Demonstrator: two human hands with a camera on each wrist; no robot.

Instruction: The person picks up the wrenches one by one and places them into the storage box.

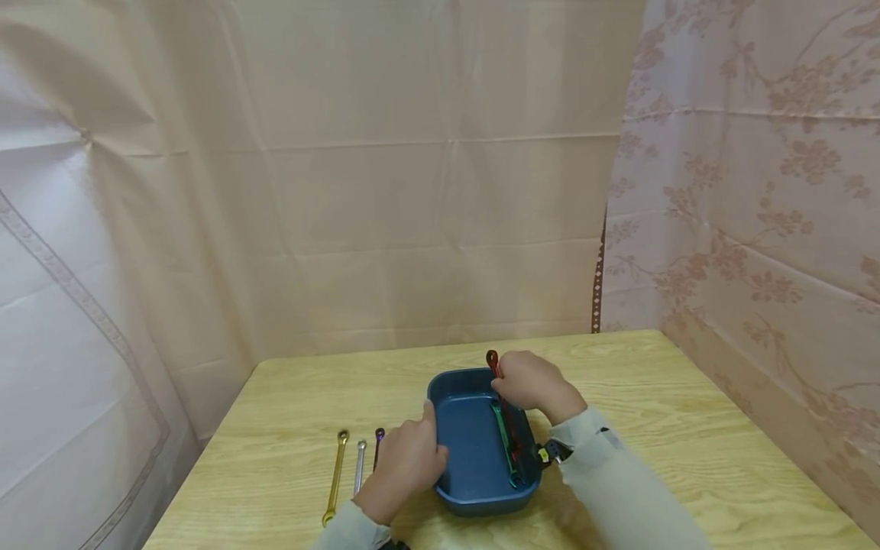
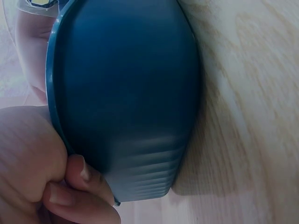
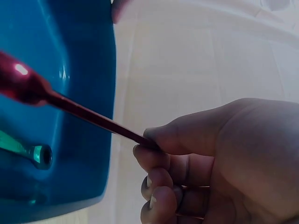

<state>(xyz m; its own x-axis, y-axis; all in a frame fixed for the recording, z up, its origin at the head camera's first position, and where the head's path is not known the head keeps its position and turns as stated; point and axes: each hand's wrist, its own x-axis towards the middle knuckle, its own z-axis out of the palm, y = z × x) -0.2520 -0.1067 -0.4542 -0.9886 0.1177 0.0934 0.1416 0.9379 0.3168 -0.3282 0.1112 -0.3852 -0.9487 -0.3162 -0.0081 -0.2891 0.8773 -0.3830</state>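
Note:
A blue rectangular bin (image 1: pixel 474 506) stands on the table before me. My left hand (image 1: pixel 407 460) grips its left rim, and in the left wrist view the fingertips (image 2: pixel 60 195) curl at the edge of the bin's outer wall (image 2: pixel 126 93). My right hand (image 1: pixel 535 383) pinches a red wrench (image 3: pixel 93 114) between thumb and fingers near one end. This wrench slants over the right side of the bin, its upper end poking out above my fingers. Inside, a green wrench (image 1: pixel 503 434) lies along the right wall, close beside the red one.
Left of the bin, a gold wrench (image 1: pixel 337 473), a silver wrench (image 1: pixel 360 462) and a purple wrench (image 1: pixel 379 434) lie side by side on the wood-grain table (image 1: pixel 275 428). My left hand partly covers the purple one. Cloth curtains (image 1: pixel 426 191) hang behind the table and on both sides.

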